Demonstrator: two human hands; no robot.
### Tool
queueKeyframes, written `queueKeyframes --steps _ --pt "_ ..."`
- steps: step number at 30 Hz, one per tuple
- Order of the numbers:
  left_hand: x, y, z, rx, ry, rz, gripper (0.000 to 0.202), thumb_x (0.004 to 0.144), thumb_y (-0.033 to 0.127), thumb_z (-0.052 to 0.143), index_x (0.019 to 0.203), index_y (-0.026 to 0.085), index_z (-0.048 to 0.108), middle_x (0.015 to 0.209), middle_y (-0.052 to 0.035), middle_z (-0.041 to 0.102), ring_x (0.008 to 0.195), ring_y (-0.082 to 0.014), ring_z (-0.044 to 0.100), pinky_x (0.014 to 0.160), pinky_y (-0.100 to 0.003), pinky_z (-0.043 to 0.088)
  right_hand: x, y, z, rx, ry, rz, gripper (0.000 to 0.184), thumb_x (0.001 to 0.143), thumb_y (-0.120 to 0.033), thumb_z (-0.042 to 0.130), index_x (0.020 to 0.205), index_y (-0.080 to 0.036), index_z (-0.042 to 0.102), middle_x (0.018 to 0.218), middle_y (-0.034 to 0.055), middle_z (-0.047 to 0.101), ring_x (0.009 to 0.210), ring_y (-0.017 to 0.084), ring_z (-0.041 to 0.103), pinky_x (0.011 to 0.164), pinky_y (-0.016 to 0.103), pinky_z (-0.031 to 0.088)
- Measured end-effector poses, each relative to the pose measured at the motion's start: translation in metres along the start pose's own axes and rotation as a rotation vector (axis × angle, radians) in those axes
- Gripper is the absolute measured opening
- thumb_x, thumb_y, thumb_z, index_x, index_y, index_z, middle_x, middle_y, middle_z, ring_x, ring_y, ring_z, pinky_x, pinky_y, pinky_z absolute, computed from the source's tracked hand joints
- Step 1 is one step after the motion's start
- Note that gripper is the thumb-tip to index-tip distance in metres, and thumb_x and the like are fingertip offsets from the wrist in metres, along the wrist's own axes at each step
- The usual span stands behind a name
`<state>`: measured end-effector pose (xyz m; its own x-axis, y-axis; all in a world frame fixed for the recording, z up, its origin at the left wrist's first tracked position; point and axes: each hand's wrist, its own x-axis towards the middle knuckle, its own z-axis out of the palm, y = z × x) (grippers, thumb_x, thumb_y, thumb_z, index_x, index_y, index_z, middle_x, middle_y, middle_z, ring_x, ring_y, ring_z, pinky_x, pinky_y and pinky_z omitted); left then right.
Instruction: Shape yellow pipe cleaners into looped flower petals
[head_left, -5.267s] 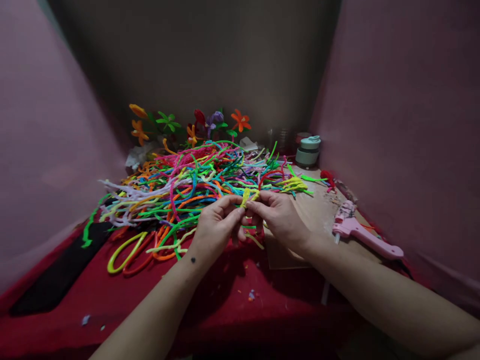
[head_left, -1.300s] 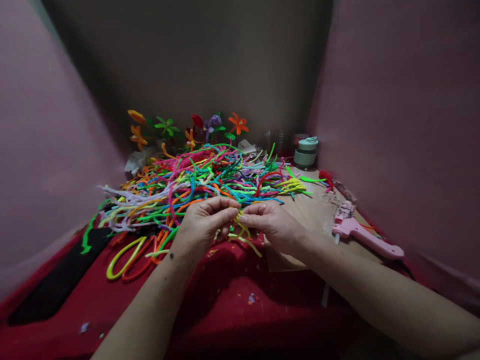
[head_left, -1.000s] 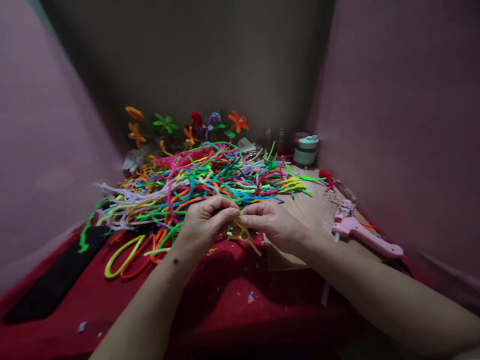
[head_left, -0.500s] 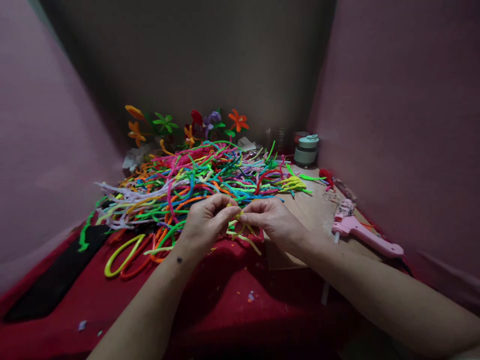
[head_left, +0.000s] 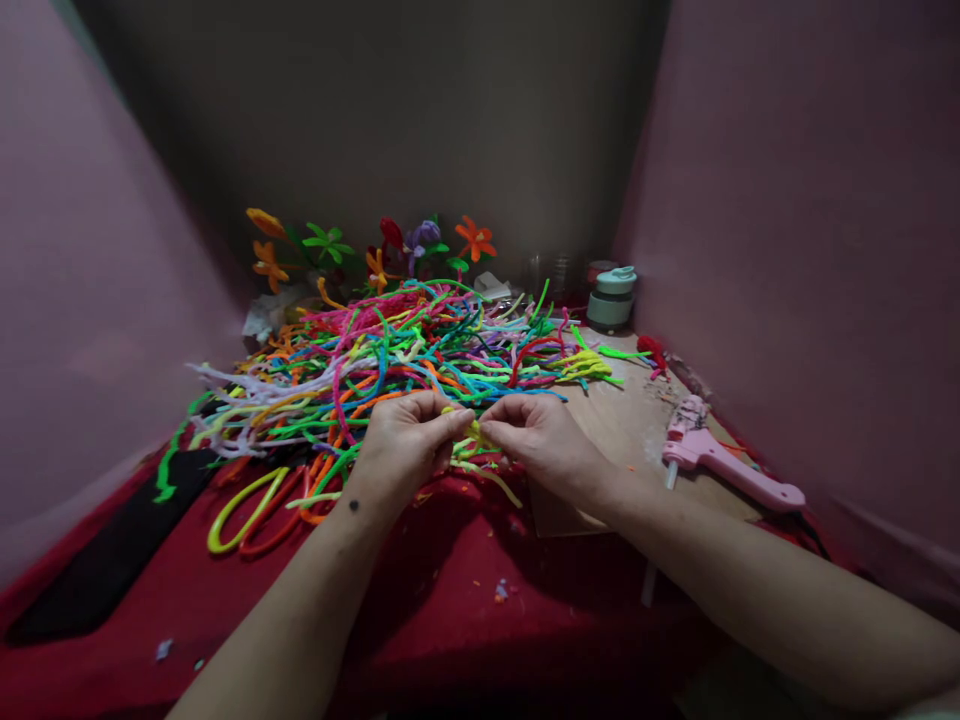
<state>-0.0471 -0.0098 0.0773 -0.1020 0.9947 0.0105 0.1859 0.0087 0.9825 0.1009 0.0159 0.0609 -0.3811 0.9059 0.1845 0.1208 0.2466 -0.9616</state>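
Observation:
My left hand and my right hand meet at the middle of the red cloth. Both pinch a small bent yellow pipe cleaner piece between thumb and fingers, fingertips almost touching. Loose yellow ends hang down below the pinch toward the cloth. Right behind the hands spreads a large tangled pile of coloured pipe cleaners.
Finished pipe cleaner flowers stand at the back by the wall. A pale green lidded jar sits back right. A pink glue gun lies on a cardboard sheet at right. A black strip lies left. Pink walls close in both sides.
Both hands have stayed pinched on the yellow piece, lowered from chest height to just above the cloth and working it with small finger movements. The view has shifted slightly.

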Motion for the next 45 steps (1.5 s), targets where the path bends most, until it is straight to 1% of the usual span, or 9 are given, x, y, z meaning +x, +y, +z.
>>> queueKeyframes --steps 7,11,21,23,28,34,38,40,45 --pt "-0.0031 0.0023 0.004 -0.036 0.004 0.002 0.026 0.062 0.033 0.07 0.057 0.014 0.053 0.037 0.007 0.042 0.032 -0.004 0.033 0.033 -0.016 0.021 -0.0029 0.0003 0.0001 -0.252 0.054 -0.173 0.018 0.073 -0.017 0.053 0.057 -0.015 0.059 0.056 -0.0002 0.056 0.052 0.01 0.047 0.052 0.023 0.033" --pt "-0.0048 0.0038 0.0066 -0.021 -0.066 0.008 0.026 0.062 0.034 0.07 0.06 0.014 0.054 0.04 0.006 0.046 0.035 -0.0049 0.037 0.036 -0.017 0.025 -0.0038 0.0026 0.002 -0.375 0.086 -0.22 0.017 0.072 -0.014 0.051 0.056 -0.016 0.056 0.054 -0.0002 0.054 0.051 0.009 0.046 0.052 0.023 0.032" --pt "-0.0061 0.0058 0.0062 0.097 -0.127 -0.021 0.024 0.072 0.03 0.059 0.055 0.016 0.05 0.036 0.0058 0.045 0.031 -0.004 0.032 0.032 -0.017 0.02 -0.0083 0.0031 0.0038 -0.403 0.104 -0.307 0.016 0.074 -0.015 0.048 0.061 -0.016 0.057 0.058 0.0004 0.055 0.054 0.01 0.046 0.055 0.024 0.032" --pt "-0.0063 0.0061 0.0059 0.097 -0.133 -0.016 0.024 0.072 0.03 0.059 0.056 0.016 0.05 0.037 0.0061 0.045 0.031 -0.0042 0.032 0.032 -0.016 0.021 -0.0076 0.0027 0.0033 -0.39 0.091 -0.276 0.015 0.074 -0.015 0.048 0.06 -0.016 0.056 0.056 -0.0004 0.053 0.054 0.01 0.046 0.054 0.023 0.032" --pt "-0.006 0.0021 0.0043 0.113 -0.14 0.023 0.023 0.075 0.031 0.056 0.059 0.017 0.049 0.038 0.0058 0.046 0.032 -0.0062 0.036 0.033 -0.017 0.026 -0.0027 0.0022 0.0019 -0.282 0.021 -0.104 0.013 0.07 -0.015 0.048 0.057 -0.016 0.052 0.053 -0.0022 0.05 0.049 0.008 0.042 0.047 0.022 0.03" --pt "-0.0022 -0.0034 0.0022 0.055 -0.138 0.017 0.021 0.074 0.032 0.057 0.061 0.017 0.051 0.04 0.0055 0.047 0.031 -0.0068 0.038 0.032 -0.018 0.029 0.0012 -0.0002 -0.0008 -0.017 -0.127 0.135 0.011 0.069 -0.014 0.047 0.059 -0.017 0.052 0.046 -0.0037 0.049 0.038 0.006 0.039 0.04 0.02 0.028" --pt "-0.0009 -0.0011 -0.0004 0.074 -0.192 0.022 0.021 0.075 0.03 0.056 0.061 0.016 0.051 0.04 0.0052 0.047 0.031 -0.0066 0.038 0.033 -0.018 0.029 0.0008 0.0008 -0.0022 0.002 -0.207 0.14 0.01 0.068 -0.019 0.056 0.058 -0.015 0.056 0.047 -0.004 0.048 0.039 0.005 0.036 0.039 0.021 0.025" --pt "-0.0012 0.0004 -0.0008 0.082 -0.212 0.025 0.02 0.075 0.03 0.056 0.062 0.016 0.052 0.04 0.0055 0.046 0.032 -0.0062 0.038 0.032 -0.017 0.028 0.0004 0.0019 -0.0018 0.023 -0.197 0.131 0.013 0.068 -0.021 0.057 0.056 -0.015 0.057 0.045 -0.0047 0.045 0.039 0.005 0.035 0.04 0.021 0.024" --pt "-0.0007 0.0021 -0.0015 0.046 -0.155 0.066 0.013 0.074 0.026 0.058 0.068 0.016 0.051 0.043 0.0076 0.044 0.034 -0.0054 0.036 0.033 -0.016 0.026 0.0003 0.0019 -0.0003 0.043 -0.172 0.155 0.016 0.069 -0.022 0.057 0.056 -0.013 0.056 0.045 -0.0047 0.045 0.04 0.004 0.033 0.041 0.02 0.024"
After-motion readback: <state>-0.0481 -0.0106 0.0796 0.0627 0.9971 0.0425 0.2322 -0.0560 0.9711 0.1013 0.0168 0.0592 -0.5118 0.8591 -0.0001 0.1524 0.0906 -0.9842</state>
